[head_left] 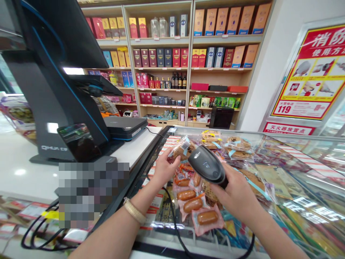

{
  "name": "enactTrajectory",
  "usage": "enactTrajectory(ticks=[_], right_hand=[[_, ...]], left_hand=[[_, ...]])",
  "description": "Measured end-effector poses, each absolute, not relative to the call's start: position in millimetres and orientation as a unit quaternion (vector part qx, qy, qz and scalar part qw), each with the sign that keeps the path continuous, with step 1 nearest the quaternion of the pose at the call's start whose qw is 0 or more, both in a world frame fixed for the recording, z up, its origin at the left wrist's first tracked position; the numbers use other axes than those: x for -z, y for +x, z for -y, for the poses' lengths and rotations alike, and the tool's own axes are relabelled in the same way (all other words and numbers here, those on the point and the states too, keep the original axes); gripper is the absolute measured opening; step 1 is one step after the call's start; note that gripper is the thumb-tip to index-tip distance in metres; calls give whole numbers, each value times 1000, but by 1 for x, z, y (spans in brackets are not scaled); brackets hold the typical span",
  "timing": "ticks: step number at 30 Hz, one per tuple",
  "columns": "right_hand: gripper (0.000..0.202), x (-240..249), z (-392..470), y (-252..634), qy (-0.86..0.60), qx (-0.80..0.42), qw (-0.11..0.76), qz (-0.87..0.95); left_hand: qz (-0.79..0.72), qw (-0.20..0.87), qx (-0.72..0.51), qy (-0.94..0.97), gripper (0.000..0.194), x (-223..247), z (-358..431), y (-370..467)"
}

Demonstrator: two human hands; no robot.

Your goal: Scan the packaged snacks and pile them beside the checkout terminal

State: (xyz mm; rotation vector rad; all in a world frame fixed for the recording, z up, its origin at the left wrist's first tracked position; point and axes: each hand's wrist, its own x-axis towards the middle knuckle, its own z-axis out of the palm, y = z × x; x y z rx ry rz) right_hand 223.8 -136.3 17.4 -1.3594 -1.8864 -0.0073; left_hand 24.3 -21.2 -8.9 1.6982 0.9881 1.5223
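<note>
Scanner (206, 164), rounded plastic, in right fingers (231, 176), crinkly packet (185, 147) in left fingers (175, 163)

Scanner (206, 165) smooth plastic (faint sheen); cookie packet (184, 146) glossy film; counter (292, 189) reflective glass.

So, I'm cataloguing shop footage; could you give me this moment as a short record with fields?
left hand: holds a clear packet with a barcode label
right hand: grips a black handheld scanner, its head close to the packet; contact unclear
on the glass counter: wrapped sausages, bagged flat snacks
left side: dark terminal on a white counter
background: shelves with boxes and bottles
</note>
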Motion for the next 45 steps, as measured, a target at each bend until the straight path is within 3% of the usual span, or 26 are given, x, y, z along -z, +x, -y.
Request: enactTrajectory(ticks=[3,8,12,21,28,32,35,38,45], right_hand=[[32,-17,136,225,-530,11,412,741],[43,-16,135,226,-515,31,433,739],[40,-18,135,225,-503,40,439,743],[26,-17,130,228,-479,62,469,739],[29,-15,129,229,-488,66,477,729],[20,-16,128,231,-490,62,491,718],[13,-17,128,232,-489,60,502,711],[15,-18,126,233,-495,63,505,705],[17,-16,121,235,-504,51,511,694]], left_hand=[[-389,375,-626,563,20,9,16,21],[-380,490,-737,269,21,-2,3,1],[-356,506,-780,100,18,-9,-10,-19],[-361,499,-788,-13,51,-7,-28,-43],[-378,585,-715,51,36,-10,-32,-50],[-406,587,-686,139,20,-1,-27,-38],[-485,453,-634,398,17,10,-23,-23],[-525,287,-507,620,22,19,-19,-7],[-600,168,-274,732,47,10,-21,30]])
